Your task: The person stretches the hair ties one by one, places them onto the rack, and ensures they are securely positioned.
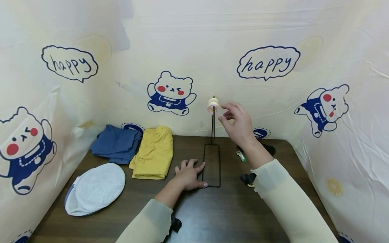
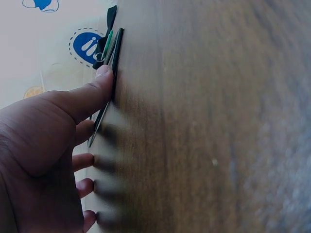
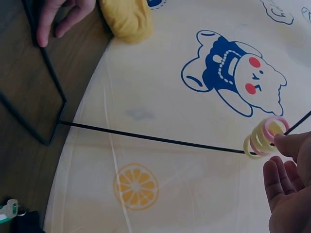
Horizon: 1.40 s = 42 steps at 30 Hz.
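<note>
A black wire stand (image 1: 219, 165) rests on the table, its flat rectangular base below a tall thin post. Several pale yellow and pink rings, which look like hair ties (image 3: 262, 138), hang on the arm near the post's top. My right hand (image 1: 238, 123) is beside them, thumb and fingers apart. In the right wrist view the thumb overlaps the rings' edge; whether it touches them I cannot tell. My left hand (image 1: 189, 176) rests at the left side of the base with fingers spread. The left wrist view shows its thumb (image 2: 92, 94) on the base wire, fingertips on the wood.
On the left lie folded blue cloth (image 1: 117, 143), folded yellow cloth (image 1: 153, 152) and a round white mesh item (image 1: 97, 189). Right of the stand, a key with a green tag (image 1: 241, 156) lies beside a black item (image 1: 269, 148). A printed curtain (image 1: 212, 50) surrounds the table.
</note>
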Motion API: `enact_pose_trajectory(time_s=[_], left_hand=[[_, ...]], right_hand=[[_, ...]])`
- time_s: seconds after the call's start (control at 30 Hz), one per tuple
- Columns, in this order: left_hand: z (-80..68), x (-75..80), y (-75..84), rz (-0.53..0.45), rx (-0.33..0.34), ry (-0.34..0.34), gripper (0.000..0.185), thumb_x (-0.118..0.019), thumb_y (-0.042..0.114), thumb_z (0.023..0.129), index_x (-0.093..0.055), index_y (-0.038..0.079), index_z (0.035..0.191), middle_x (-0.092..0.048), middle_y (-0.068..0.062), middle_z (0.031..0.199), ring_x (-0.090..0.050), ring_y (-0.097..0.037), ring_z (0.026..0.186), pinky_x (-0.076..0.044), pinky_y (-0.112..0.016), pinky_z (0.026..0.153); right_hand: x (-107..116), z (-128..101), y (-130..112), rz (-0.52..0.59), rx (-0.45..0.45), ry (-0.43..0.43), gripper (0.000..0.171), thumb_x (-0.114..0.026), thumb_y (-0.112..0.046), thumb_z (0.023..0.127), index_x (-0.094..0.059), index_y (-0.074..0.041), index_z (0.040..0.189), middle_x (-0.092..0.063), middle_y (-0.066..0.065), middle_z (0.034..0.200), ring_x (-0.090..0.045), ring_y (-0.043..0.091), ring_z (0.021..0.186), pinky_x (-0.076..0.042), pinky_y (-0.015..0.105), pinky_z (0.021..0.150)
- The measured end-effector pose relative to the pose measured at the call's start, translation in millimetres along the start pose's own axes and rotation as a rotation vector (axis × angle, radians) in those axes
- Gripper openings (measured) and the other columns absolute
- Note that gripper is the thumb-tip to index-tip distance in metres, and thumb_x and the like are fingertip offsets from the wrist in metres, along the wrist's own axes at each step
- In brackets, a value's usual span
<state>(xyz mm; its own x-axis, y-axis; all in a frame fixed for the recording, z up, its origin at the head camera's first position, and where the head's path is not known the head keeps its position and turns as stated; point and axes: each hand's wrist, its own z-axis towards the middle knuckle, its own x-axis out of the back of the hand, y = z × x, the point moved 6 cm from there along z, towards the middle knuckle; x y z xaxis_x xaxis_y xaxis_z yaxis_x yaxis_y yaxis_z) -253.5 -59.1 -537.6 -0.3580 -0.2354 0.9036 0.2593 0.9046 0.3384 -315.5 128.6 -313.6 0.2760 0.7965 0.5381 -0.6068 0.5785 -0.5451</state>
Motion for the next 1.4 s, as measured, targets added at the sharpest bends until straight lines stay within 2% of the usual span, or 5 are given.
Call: enact_pose_trajectory(time_s=[0.37,0.6,0.9,1.17,1.4], left_hand=[[-1.1,1.2,0.8,-0.011,0.002,0.0,0.092,-0.072,0.068,0.086,-0.033,0.036,0.163,-0.021,-0.006,0.17,-0.018,-0.043,0.149,-0.026,-0.066,0.102],[0.6,1.7,1.1,-0.006,0.006,0.006,0.093,-0.073,0.069,0.085,-0.034,0.036,0.163,-0.021,-0.006,0.169,-0.019,-0.043,0.148,-0.027,-0.066,0.102],[0.4,0.9,1.1,-0.006,-0.001,-0.005,0.093,-0.072,0.068,0.086,-0.032,0.036,0.163,-0.021,-0.007,0.17,-0.018,-0.044,0.149,-0.026,-0.067,0.103],[-0.1,1.2,0.7,-0.011,-0.005,-0.003,0.092,-0.073,0.067,0.086,-0.033,0.036,0.163,-0.021,-0.007,0.17,-0.018,-0.044,0.148,-0.027,-0.067,0.102],[0.0,0.6,1.0,-0.004,-0.01,0.0,0.092,-0.072,0.068,0.086,-0.033,0.036,0.163,-0.021,-0.007,0.17,-0.019,-0.044,0.148,-0.027,-0.067,0.101]], right_hand=[[24,-72,19,-0.067,0.021,-0.051,0.03,-0.083,-0.005,0.087,-0.074,-0.004,0.116,-0.07,0.008,0.104,-0.071,0.022,0.087,-0.058,0.043,0.077],[27,-108,54,-0.101,-0.026,-0.14,0.032,-0.084,-0.005,0.087,-0.074,-0.009,0.118,-0.07,0.005,0.11,-0.067,0.021,0.092,-0.057,0.04,0.079],[26,-152,94,-0.098,-0.128,-0.348,0.032,-0.083,-0.009,0.089,-0.073,-0.01,0.12,-0.071,0.003,0.111,-0.071,0.023,0.094,-0.058,0.046,0.081],[20,-183,117,-0.106,-0.227,-0.589,0.04,-0.083,-0.023,0.091,-0.072,-0.012,0.128,-0.071,0.008,0.124,-0.067,0.028,0.111,-0.054,0.051,0.092],[22,-199,134,-0.148,-0.279,-0.691,0.048,-0.085,-0.029,0.088,-0.071,-0.01,0.13,-0.07,0.005,0.127,-0.064,0.03,0.121,-0.049,0.055,0.1]])
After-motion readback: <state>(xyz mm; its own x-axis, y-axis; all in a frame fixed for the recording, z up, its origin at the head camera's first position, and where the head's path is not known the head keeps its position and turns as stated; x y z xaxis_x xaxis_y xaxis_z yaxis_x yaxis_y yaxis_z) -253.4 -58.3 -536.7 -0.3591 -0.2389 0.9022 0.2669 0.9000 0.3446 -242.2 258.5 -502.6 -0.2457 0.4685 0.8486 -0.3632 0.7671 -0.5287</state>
